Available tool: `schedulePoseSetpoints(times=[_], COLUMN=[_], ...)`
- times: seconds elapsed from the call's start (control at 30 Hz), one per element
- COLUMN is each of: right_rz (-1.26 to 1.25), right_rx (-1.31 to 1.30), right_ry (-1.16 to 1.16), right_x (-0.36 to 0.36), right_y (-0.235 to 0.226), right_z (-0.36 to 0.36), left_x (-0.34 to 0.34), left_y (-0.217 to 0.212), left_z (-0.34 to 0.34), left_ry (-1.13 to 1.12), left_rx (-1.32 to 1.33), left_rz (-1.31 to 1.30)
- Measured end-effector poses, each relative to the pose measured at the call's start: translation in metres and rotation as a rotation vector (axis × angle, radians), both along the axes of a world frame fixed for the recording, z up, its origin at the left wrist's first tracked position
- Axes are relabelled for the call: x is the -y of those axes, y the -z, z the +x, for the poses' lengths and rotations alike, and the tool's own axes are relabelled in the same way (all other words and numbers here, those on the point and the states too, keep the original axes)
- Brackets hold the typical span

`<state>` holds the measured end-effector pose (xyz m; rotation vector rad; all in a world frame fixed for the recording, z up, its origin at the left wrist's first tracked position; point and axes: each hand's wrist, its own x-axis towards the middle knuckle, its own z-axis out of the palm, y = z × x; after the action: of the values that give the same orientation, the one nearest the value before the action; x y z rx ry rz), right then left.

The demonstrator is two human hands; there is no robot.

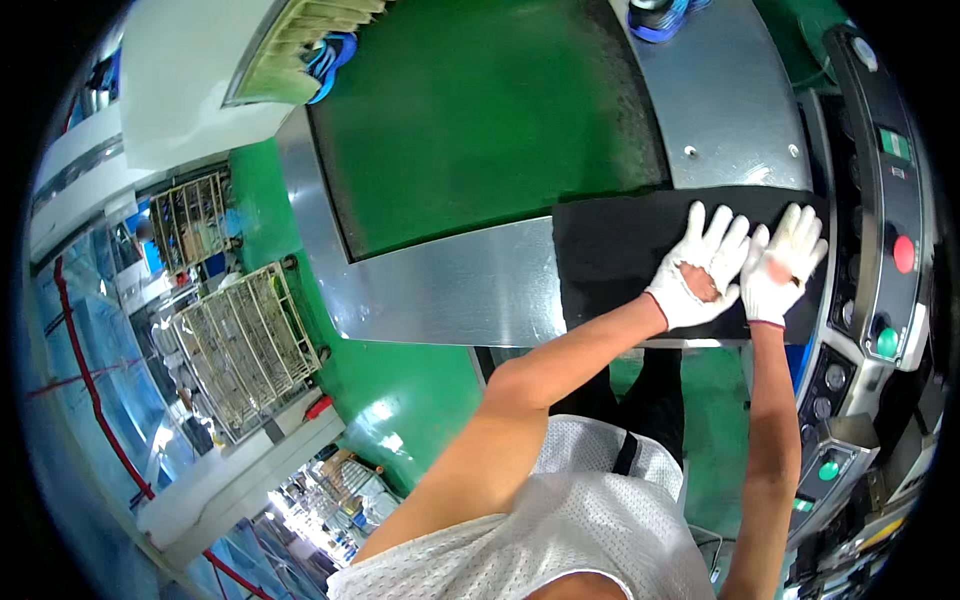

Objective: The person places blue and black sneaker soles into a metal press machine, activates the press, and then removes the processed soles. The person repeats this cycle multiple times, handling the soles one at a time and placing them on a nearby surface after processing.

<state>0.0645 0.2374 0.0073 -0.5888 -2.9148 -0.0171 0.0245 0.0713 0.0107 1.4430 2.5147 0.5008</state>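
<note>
A flat black sheet of fabric lies on the steel front plate of a machine, just ahead of its green conveyor belt. My left hand, in a white glove with a torn hole, presses flat on the sheet with fingers spread. My right hand, also in a white glove, lies flat beside it near the sheet's right end. Neither hand grips anything.
A control panel with a red button and green buttons runs along the right side. Wire racks stand on the green floor at left. A blue item rests at the belt's far end.
</note>
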Motion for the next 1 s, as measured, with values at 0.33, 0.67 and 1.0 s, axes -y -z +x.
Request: schedulePoseSetpoints(times=[0.33, 0.67, 1.0], right_rz=[-0.005, 0.045, -0.228], right_rx=[0.060, 0.203, 0.138], right_ry=[-0.241, -0.118, -0.340], right_x=[-0.026, 0.058, 0.254], right_y=[0.015, -0.001, -0.046], right_z=[0.025, 0.022, -0.011], left_x=[0.045, 0.148, 0.311], left_y=[-0.001, 0.000, -0.009], left_z=[-0.003, -0.007, -0.002], left_ry=[-0.022, -0.115, -0.204], left_rx=[0.037, 0.064, 0.033], left_rz=[0.064, 0.079, -0.028])
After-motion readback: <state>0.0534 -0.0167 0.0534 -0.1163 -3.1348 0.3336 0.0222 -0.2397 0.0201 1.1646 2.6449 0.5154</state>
